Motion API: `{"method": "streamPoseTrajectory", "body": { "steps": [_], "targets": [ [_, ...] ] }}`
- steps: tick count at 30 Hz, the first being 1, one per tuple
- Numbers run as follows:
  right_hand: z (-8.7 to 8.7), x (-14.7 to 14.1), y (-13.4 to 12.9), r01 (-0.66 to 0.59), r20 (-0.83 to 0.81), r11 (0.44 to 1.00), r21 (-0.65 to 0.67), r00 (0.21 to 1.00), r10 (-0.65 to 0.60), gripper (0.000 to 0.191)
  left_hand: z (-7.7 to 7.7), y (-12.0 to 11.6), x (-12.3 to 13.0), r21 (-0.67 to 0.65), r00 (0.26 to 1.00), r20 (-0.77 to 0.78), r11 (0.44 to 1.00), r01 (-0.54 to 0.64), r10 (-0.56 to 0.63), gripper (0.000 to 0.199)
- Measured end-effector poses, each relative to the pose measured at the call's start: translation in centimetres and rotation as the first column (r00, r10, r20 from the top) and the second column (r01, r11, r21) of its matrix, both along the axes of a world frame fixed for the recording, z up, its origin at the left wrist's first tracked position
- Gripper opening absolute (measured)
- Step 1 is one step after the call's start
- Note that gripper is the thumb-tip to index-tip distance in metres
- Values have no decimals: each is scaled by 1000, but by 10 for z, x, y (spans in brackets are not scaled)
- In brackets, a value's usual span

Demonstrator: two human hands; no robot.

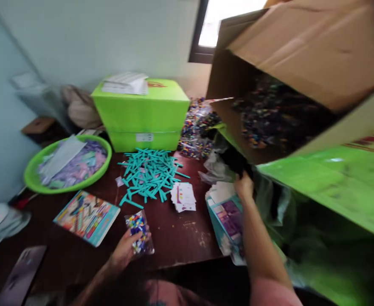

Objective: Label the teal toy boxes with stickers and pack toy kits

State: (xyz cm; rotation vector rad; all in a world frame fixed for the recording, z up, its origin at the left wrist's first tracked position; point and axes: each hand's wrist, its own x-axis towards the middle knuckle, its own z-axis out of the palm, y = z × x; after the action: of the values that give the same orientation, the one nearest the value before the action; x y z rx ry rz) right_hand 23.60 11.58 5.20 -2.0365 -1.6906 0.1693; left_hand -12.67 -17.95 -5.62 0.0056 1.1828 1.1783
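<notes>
Near the table's front edge my left hand (125, 250) is closed on a small clear bag of beads (139, 229), mostly white, blue, yellow and orange. My right hand (244, 187) reaches forward on the right, at a black item (234, 160) beside crumpled clear plastic (217, 165). Its fingers are blurred and partly hidden, so what they hold cannot be made out. Below that wrist stands a stack of teal-and-white printed boxes (228, 219). Between the two hands, farther back, are a pile of white printed cards (183, 195) and a heap of turquoise T-shaped sticks (151, 174).
A green box (142, 112) with papers on top stands at the back. Beside it lie large bags of beads (198, 127). An open cardboard box (301, 55) tilts at upper right, with beads inside. Left are a green basin (30, 180), a picture box (86, 216) and a phone (23, 274).
</notes>
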Motion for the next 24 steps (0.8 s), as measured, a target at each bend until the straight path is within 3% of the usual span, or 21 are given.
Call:
{"method": "streamPoseTrajectory", "body": {
  "steps": [1,3,4,6,7,8,10,13,17,19,21,24],
  "targets": [
    [-11,-26,-20,-75,-13,997,5,997,75,55,2,-2,5,19,998,7,998,-55,55,33],
    [-38,-86,-83,-305,-50,952,12,951,305,56,8,-1,14,108,993,61,989,-103,97,34],
    [-53,-117,-122,-515,-101,857,35,851,515,57,10,-1,18,158,990,103,981,-114,98,35],
    [-76,-168,-193,-773,-116,633,49,625,772,62,15,0,22,213,979,147,962,-172,142,34],
    [-83,-189,-217,-817,-99,575,39,569,816,66,16,-2,22,195,971,147,957,-214,188,32],
    [-86,-206,-230,-831,-71,554,46,551,832,64,16,-5,19,158,961,137,953,-259,239,29],
    [-84,-234,-227,-849,-93,528,17,525,846,41,15,-17,8,91,946,115,945,-315,305,25],
    [-82,-279,-187,-876,-133,481,-33,480,867,24,11,-42,-13,79,961,107,961,-264,255,27],
    [-98,-327,-165,-845,-107,532,-53,535,838,29,6,-74,-29,56,975,101,978,-203,197,31],
    [-104,-328,-173,-829,-123,555,-59,558,820,30,5,-84,-30,65,967,102,969,-238,231,33],
    [-106,-311,-190,-826,-161,560,-63,562,811,30,4,-89,-29,86,960,97,959,-272,263,35],
    [-105,-273,-240,-855,-197,519,-15,511,837,38,3,-90,-20,154,959,88,947,-281,270,41]
  ]
}}
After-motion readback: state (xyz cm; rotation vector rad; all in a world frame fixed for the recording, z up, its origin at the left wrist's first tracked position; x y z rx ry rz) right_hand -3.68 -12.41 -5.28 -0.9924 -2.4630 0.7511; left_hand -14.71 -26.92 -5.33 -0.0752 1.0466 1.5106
